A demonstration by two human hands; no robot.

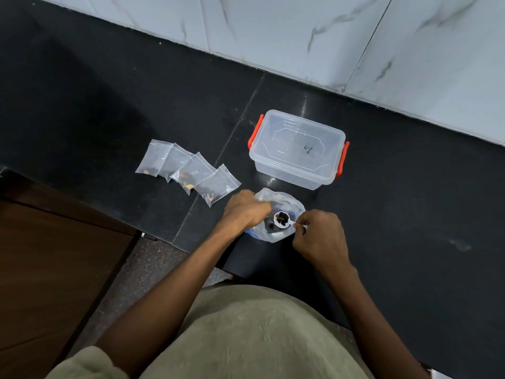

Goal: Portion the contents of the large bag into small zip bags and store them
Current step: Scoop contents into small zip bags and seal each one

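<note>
You are working roughly midway through the portioning, as far as this view shows: four small zip bags (188, 172) are lying in an overlapping row to the left of the clear storage box (296, 149), each with a little dark and orange content at its lower end, and none of them is showing inside the box, whose lid with orange latches is looking closed. So the filling seems partly done, and the storing is not yet begun. The large bag (276, 214) is sitting just in front of the box, on the black counter (410, 214), with dark pieces showing inside it. Your left hand (246, 210) is curling over the bag's left rim and appears to be gripping the plastic to keep the mouth open. Your right hand (318, 236) is pinching the thin handle of a small white scoop (281, 218), fingers closed tight around it. The scoop's bowl is sitting over the bag's mouth, loaded with dark pieces, just beside your left knuckles and just left of your pinching fingertips.
</note>
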